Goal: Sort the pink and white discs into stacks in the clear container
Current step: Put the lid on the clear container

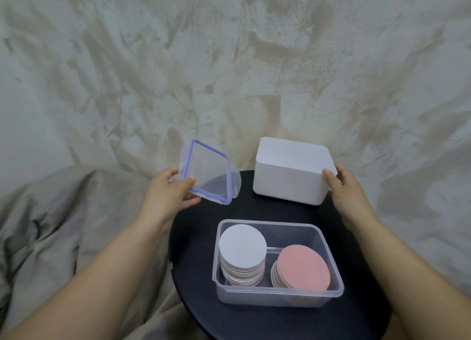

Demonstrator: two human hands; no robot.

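The clear container (331,287) stands on a round black table, near its front edge. Inside it, a stack topped by a white disc (242,245) fills the left side, and a stack topped by a pink disc (302,267) leans on the right. My left hand (169,192) grips the clear lid with a blue seal (207,173), tilted in the air above the table's left rim. My right hand (344,189) holds the right end of a white box (288,171) at the back of the table.
The black table (193,240) is small, and the container and white box take up most of it. Crumpled beige bedding (63,225) lies to the left. A mottled wall (229,59) rises close behind.
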